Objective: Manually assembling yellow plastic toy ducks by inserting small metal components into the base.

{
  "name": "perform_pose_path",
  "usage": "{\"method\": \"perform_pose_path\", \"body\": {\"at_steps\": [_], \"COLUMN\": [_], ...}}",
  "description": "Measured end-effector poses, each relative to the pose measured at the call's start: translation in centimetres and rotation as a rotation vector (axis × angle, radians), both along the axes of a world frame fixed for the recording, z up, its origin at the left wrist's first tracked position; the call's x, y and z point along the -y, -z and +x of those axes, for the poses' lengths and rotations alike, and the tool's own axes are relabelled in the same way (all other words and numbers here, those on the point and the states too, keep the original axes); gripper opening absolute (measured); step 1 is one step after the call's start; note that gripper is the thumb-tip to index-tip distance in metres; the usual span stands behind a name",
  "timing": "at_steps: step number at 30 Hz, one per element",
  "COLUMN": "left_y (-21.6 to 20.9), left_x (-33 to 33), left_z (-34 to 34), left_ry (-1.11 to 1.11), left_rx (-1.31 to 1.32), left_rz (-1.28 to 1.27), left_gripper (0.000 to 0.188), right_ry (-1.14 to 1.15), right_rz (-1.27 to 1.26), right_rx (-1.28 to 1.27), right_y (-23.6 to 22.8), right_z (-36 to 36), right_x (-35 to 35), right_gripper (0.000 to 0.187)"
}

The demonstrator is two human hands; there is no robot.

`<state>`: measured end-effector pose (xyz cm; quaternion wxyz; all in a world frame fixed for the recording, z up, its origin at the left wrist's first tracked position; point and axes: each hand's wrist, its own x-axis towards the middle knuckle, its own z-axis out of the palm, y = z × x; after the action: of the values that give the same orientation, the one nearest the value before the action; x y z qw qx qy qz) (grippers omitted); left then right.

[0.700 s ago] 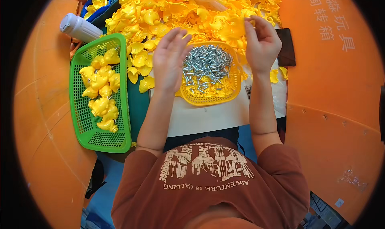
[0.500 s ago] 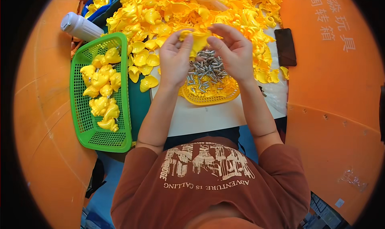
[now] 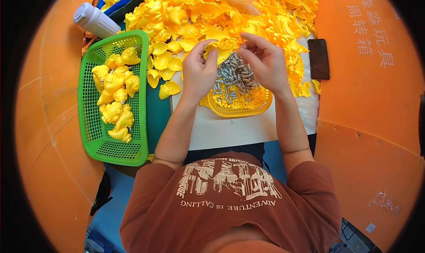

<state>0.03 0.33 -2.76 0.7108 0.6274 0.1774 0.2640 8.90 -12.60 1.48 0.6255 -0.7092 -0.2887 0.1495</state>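
My left hand (image 3: 195, 73) is closed on a curved yellow plastic shell piece (image 3: 221, 56), thumb in front and fingers behind it. Just to its right, my right hand (image 3: 269, 66) has its thumb and index finger pinched together. A tiny metallic glint shows at those fingertips, probably a small metal pin, too small to make out surely. Below both hands is a yellow basket (image 3: 241, 114). In it, a heap of small silver metal pins (image 3: 232, 73) lies over yellow plastic bits.
A big pile of loose yellow shell halves (image 3: 186, 14) covers the far table. At left, a green basket (image 3: 144, 89) holds several joined yellow figures (image 3: 114, 81). A pale bottle (image 3: 98, 22) stands behind it. A black phone (image 3: 319, 59) lies right; orange panels (image 3: 367, 98) flank the table.
My right thumb and index finger have come together at the shell's right edge; before, they were apart. The shell stays in my left hand. The whole view has shifted slightly.
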Motion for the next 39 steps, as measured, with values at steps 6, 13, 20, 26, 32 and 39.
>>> {"method": "perform_pose_path", "body": {"at_steps": [6, 13, 20, 26, 32, 39], "left_y": [0.0, -1.1, -1.6, -1.7, -1.6, -2.2], "left_x": [0.6, 1.0, 1.0, 1.1, 0.9, 0.2], "left_z": [-0.2, -0.7, -0.9, -1.1, -1.0, -1.6], "left_ry": [-0.119, -0.124, -0.19, -0.2, -0.127, 0.162], "left_rx": [0.043, 0.001, 0.005, 0.007, -0.03, 0.113], "left_rz": [0.277, 0.374, 0.457, 0.539, 0.511, -0.09], "left_gripper": [0.018, 0.018, 0.017, 0.017, 0.019, 0.02], "right_ry": [-0.109, -0.071, -0.036, -0.036, -0.023, -0.268], "right_rz": [-0.041, -0.033, -0.091, -0.057, -0.035, -0.041], "right_rx": [-0.018, 0.308, 0.429, 0.282, 0.683, 0.284], "right_y": [-1.8, -1.4, -1.8, -1.7, -1.6, -3.1], "right_z": [-1.7, -1.4, -1.5, -2.0, -1.3, 0.0], "right_x": [-1.1, -1.5, -1.5, -1.7, -2.1, -2.4], "right_gripper": [0.01, 0.008, 0.006, 0.007, 0.006, 0.009]}}
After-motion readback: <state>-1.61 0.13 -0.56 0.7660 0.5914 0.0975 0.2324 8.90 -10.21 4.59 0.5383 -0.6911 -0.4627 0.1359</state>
